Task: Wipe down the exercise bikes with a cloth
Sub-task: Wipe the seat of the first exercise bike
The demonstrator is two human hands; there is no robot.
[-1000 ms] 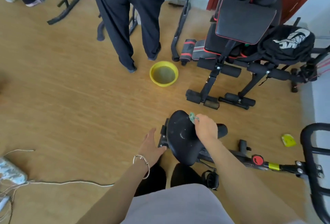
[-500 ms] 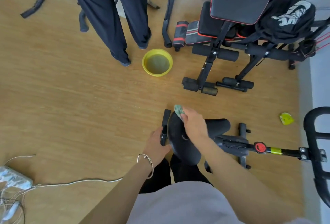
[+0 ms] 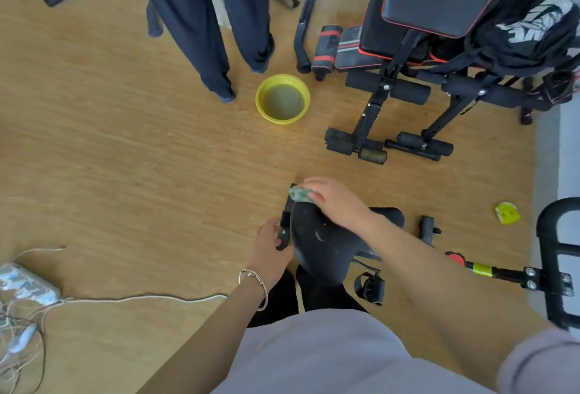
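**Risk entries: saddle wipe**

Bike saddle: might swivel under pressure. The left hand steadies it, grip curled round the black bracket at its side.
Yellow basin: holds water, on the floor well beyond, and could be kicked over.
Cloth: small wad at the saddle's far edge, pinched in the right hand grip. It could slip off.

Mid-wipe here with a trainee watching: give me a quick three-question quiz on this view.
1. What does the left hand grip?
2. Multiple choice: the small green cloth on the black padded bike saddle is held by: A) the left hand, B) the right hand, C) neither.
3. True or false: the round yellow plastic basin on the wooden floor is empty.

Key
1. The black metal bracket beside the saddle.
2. B.
3. False: it holds murky liquid.
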